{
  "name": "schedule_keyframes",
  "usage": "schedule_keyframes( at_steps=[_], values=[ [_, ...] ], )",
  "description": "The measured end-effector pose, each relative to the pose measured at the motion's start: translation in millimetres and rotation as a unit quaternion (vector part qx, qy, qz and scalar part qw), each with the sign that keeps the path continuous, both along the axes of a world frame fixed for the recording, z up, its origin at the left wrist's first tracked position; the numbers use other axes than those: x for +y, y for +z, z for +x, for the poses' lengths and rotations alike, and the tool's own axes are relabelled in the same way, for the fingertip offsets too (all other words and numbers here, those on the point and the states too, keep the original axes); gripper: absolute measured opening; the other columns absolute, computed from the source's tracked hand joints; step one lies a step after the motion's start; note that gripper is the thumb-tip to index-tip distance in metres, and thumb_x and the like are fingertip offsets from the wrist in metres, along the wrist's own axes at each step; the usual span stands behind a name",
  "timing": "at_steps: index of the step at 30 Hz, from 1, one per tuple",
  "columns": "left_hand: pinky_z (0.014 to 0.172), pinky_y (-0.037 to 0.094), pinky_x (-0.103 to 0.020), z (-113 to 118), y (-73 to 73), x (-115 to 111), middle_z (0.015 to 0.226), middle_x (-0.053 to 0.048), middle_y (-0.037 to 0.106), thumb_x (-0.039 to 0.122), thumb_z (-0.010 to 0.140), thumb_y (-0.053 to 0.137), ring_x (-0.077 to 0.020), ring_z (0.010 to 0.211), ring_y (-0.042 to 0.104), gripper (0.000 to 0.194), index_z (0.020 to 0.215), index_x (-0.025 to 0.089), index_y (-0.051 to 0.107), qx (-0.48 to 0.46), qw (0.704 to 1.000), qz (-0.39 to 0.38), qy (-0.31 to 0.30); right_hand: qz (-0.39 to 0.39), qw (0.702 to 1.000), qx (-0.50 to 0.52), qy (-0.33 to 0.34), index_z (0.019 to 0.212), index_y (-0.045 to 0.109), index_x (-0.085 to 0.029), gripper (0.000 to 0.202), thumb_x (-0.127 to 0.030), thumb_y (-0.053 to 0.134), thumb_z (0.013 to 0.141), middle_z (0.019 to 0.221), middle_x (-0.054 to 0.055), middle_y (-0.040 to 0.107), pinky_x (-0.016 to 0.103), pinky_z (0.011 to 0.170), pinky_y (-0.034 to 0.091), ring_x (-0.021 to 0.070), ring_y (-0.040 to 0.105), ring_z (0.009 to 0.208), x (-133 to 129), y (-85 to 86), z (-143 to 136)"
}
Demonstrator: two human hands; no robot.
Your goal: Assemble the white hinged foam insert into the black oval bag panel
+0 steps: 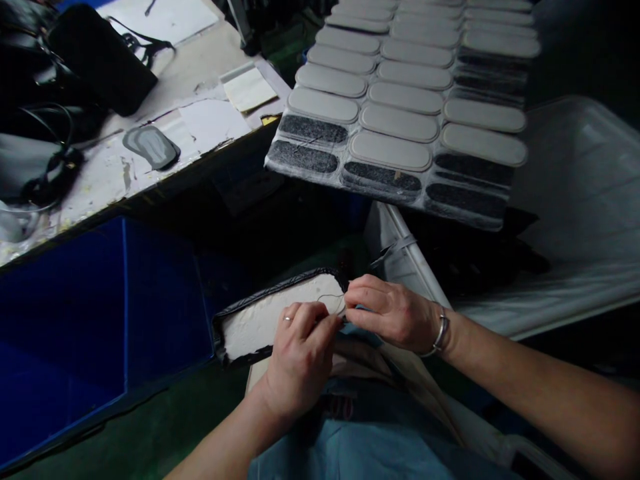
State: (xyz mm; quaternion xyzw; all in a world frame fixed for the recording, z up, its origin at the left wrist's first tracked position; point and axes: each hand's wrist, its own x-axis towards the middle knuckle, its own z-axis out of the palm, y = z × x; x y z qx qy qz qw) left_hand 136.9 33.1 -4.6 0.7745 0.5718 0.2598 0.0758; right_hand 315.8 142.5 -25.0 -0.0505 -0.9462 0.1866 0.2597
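Low in the middle lies a long block with a white face and rounded right end, wrapped round its sides in a black textured cover. My left hand, with a ring on one finger, is closed at the block's near edge, its fingertips bent over the black rim. My right hand, a bracelet on its wrist, pinches at the block's right end. A thin dark thread loops over the white face to these fingers. The fingertips of both hands nearly meet, and what lies between them is partly hidden.
A board with rows of pale oval pads and dark oval patches stands ahead. At the right is a large white bin with dark items inside. A cluttered worktable carries grey oval pieces. Blue bins sit below.
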Motion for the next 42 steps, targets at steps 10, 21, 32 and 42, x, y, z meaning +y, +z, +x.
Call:
schedule_keyframes(
  at_steps=[10,21,32,42],
  values=[
    [0.087,0.047,-0.038,-1,-3.8,1,0.098,-0.01,0.06,0.002,0.084,0.044,-0.0209,0.094,0.053,0.026,0.105,0.013,0.056,-0.043,0.997,-0.02,-0.064,-0.004,1.0,0.01,0.023,0.085,0.063,-0.014,0.018,-0.009,0.046,0.088,0.09,0.009,0.06,0.034,0.083,0.052,0.0195,0.052,0.092,2,7.1,-1],
    [0.077,0.045,-0.033,3,-3.2,5,0.093,-0.007,0.058,0.0,0.082,0.047,-0.0179,0.085,0.05,0.022,0.096,0.014,0.054,-0.071,0.997,-0.038,0.006,-0.093,0.992,-0.086,-0.011,0.085,0.06,-0.015,0.021,-0.011,0.04,0.089,0.089,0.007,0.058,0.029,0.07,0.047,0.0172,0.049,0.084,9,24.4,-11],
    [0.072,0.044,-0.031,8,-0.4,8,0.088,-0.006,0.056,0.002,0.085,0.048,-0.0178,0.081,0.051,0.016,0.089,0.016,0.052,-0.047,0.999,-0.011,0.025,-0.612,0.684,0.259,-0.3,0.129,0.043,-0.029,0.051,-0.048,0.058,0.084,0.124,0.008,0.052,0.043,0.097,0.048,0.0207,0.05,0.12,-42,-50.0,-15],
    [0.07,0.047,-0.033,7,-6.9,10,0.083,-0.006,0.057,0.003,0.084,0.048,-0.0188,0.078,0.052,0.014,0.084,0.017,0.052,-0.026,0.999,0.03,0.021,-0.587,0.591,0.323,-0.449,0.116,0.057,-0.016,0.052,-0.052,0.029,0.092,0.123,0.011,0.06,0.038,0.101,0.043,0.0195,0.055,0.115,-66,-38.6,-89]
  ],
)
